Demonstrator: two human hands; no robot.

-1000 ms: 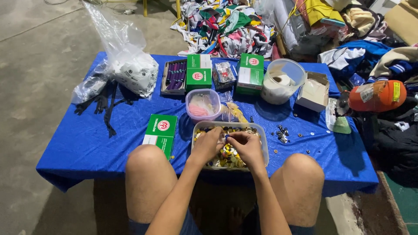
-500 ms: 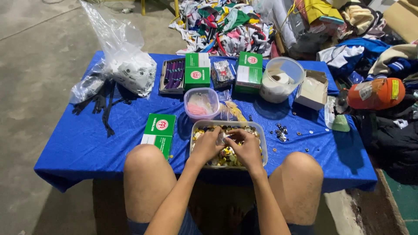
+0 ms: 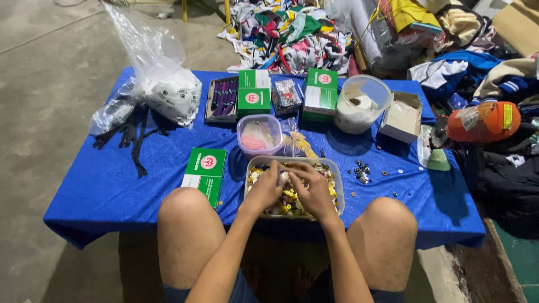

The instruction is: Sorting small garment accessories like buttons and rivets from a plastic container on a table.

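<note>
Over the clear tub (image 3: 336, 171) of mixed buttons (image 3: 292, 197), both hands meet with fingers bent inward. Left hand (image 3: 263, 189) and right hand (image 3: 312, 192) pinch at something small between their fingertips; what it is cannot be told. Both forearms reach forward between the bare knees. That tub sits at the near edge of the blue table (image 3: 112, 185), a green box (image 3: 205, 173) just to its left, a smaller lidded tub (image 3: 259, 135) behind.
</note>
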